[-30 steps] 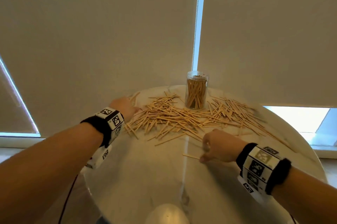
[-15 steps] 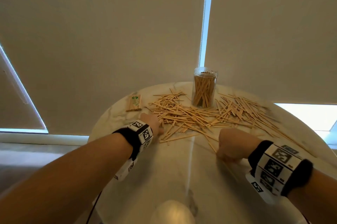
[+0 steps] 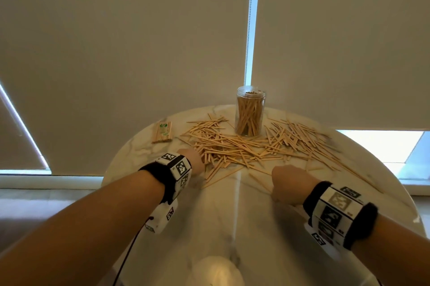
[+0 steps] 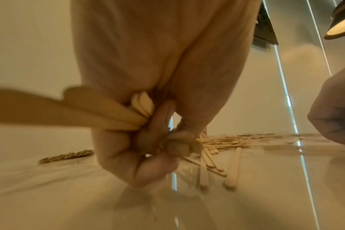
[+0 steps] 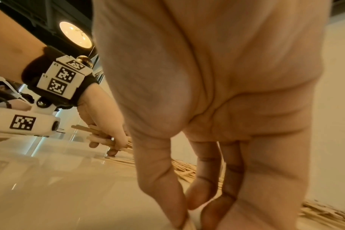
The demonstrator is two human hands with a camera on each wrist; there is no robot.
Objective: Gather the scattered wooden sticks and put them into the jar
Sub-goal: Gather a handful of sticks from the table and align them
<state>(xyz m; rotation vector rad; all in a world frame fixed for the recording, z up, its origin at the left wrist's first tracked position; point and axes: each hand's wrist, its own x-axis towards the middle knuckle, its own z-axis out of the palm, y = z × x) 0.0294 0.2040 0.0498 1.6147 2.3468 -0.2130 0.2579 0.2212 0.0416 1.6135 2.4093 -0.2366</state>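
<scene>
A clear jar (image 3: 250,111), packed with upright sticks, stands at the far side of the round marble table (image 3: 221,227). Loose wooden sticks (image 3: 244,148) lie spread in front of it and to both sides. My left hand (image 3: 193,161) is at the near left edge of the pile. It grips a bundle of sticks (image 4: 108,115) in curled fingers (image 4: 161,121). My right hand (image 3: 288,184) is curled at the pile's near edge, knuckles up. Its thumb and forefinger (image 5: 191,214) pinch together low over the table, on what looks like a single stick (image 3: 258,181).
A wrapped pack of sticks (image 3: 162,132) lies at the table's far left. Roller blinds hang right behind the table. A rounded pale object (image 3: 216,271) sits at the near edge. The table's rim curves away on the right (image 3: 395,192).
My left hand came off the wrapped pack at the far left and moved nearer, to the pile's near left edge. My right hand drew back slightly, dragging a stick with it.
</scene>
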